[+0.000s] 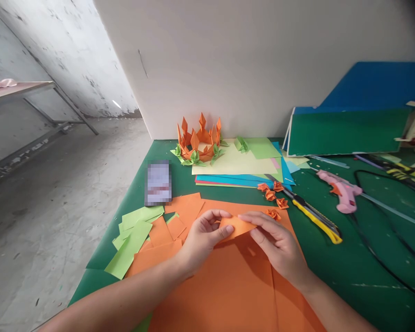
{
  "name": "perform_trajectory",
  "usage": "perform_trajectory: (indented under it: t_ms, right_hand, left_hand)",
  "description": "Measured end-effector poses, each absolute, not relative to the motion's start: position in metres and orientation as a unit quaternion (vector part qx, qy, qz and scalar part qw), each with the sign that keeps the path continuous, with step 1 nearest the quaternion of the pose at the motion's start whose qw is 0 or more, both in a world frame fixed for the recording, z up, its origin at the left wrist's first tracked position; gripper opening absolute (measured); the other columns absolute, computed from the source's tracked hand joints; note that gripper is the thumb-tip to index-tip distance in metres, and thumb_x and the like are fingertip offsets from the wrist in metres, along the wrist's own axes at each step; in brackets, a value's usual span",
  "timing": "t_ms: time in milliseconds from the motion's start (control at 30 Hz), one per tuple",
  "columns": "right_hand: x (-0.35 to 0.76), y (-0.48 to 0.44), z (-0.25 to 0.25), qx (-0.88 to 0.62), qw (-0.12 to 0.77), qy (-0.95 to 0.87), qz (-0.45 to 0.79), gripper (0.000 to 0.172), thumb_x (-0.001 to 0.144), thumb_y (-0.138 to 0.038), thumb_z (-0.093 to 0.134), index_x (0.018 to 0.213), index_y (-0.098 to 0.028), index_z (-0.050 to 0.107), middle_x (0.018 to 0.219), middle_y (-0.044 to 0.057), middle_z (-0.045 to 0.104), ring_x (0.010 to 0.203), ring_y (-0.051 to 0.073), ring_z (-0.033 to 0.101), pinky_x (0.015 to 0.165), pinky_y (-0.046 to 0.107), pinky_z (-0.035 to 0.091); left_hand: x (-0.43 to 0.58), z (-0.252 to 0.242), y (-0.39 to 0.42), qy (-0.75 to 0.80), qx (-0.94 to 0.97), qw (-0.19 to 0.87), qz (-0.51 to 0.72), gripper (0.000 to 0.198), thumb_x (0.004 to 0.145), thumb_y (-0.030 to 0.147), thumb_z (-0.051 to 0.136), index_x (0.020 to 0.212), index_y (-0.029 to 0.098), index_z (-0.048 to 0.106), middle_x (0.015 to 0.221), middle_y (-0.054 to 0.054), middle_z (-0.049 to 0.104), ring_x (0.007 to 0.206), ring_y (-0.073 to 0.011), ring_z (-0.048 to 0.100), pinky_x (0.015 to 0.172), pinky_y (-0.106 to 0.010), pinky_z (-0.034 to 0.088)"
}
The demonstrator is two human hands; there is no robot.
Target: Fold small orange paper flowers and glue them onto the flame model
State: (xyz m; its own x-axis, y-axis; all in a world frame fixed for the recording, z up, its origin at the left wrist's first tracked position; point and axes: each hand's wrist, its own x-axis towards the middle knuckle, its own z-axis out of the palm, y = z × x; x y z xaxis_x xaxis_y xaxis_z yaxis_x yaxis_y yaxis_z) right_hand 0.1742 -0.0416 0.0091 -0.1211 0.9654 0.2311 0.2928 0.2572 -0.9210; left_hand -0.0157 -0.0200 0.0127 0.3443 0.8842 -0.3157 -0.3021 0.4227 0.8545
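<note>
"Head view: what is being held, and how?"

"One small piece of orange paper (238,227). The left hand (205,233) grips it between thumb and fingers, and the right hand (280,244) pinches it likewise, at the other end."

"So where is this piece, exactly?"

"It is between the two hands, a little above the big orange sheet (224,290), which lies on the green worktop (346,267)."

"And which way does it lie?"

"Its long direction goes from one hand to the other, so roughly along with the far edge of the worktop. The left thumb is laid upon its face; the right fingertips are at its pointed right corner. No hand is nearer, because both are touching it. How many layers the paper has, I cannot tell."

"What is around?"

"Small paper flowers (270,195) lie just beyond the right hand. An orange paper crown (198,143) stands near the far left corner. Green strips (129,249) lie toward the left edge. Further to the right edge are a yellow cutter (314,219) and, past it, a pink glue gun (342,190)."
</note>
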Motion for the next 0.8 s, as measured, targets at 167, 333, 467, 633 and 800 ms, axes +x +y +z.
perform_trajectory:
  t_ms: [167,333,467,633,800]
  right_hand:
    - [0.167,-0.043,0.007,-0.505,0.469,-0.639,0.343,0.022,0.091,-0.023,0.053,0.105,-0.028,0.068,0.108,0.004,0.069,0.102,0.020,0.065,0.086,0.030,0.055]
    - [0.163,-0.046,0.002,-0.485,0.490,-0.682,0.244,0.019,0.087,-0.012,0.053,0.099,-0.025,0.061,0.095,0.002,0.068,0.089,0.016,0.065,0.078,0.026,0.055]
    - [0.164,-0.046,0.000,-0.470,0.482,-0.705,0.223,0.022,0.088,-0.010,0.052,0.101,-0.026,0.059,0.095,0.002,0.066,0.090,0.015,0.064,0.079,0.025,0.053]
    - [0.166,-0.048,0.002,-0.464,0.474,-0.710,0.237,0.020,0.091,-0.013,0.048,0.103,-0.025,0.058,0.097,0.002,0.065,0.094,0.015,0.063,0.082,0.025,0.052]
    - [0.163,-0.050,-0.001,-0.462,0.482,-0.707,0.234,0.018,0.088,-0.013,0.051,0.102,-0.024,0.055,0.094,0.002,0.064,0.093,0.016,0.064,0.081,0.025,0.053]
  left_hand:
    - [-0.012,0.008,-0.022,0.428,0.443,0.634,0.468,0.034,0.072,0.025,0.079,0.102,0.024,0.063,0.103,0.000,0.058,0.087,-0.0098,0.054,0.075,-0.019,0.046]
    - [-0.011,0.016,-0.023,0.442,0.444,0.671,0.396,0.026,0.075,0.034,0.075,0.095,0.019,0.066,0.091,-0.002,0.062,0.077,-0.0112,0.055,0.065,-0.021,0.046]
    - [-0.011,0.019,-0.024,0.450,0.455,0.658,0.397,0.026,0.075,0.036,0.075,0.092,0.018,0.068,0.087,-0.002,0.061,0.068,-0.0096,0.052,0.059,-0.021,0.044]
    - [-0.011,0.016,-0.025,0.475,0.474,0.637,0.379,0.030,0.076,0.042,0.072,0.094,0.018,0.067,0.083,-0.001,0.057,0.059,-0.0068,0.043,0.048,-0.018,0.037]
    - [-0.012,0.014,-0.026,0.476,0.476,0.654,0.346,0.034,0.077,0.046,0.070,0.097,0.019,0.062,0.079,0.001,0.055,0.055,-0.0067,0.042,0.040,-0.016,0.035]
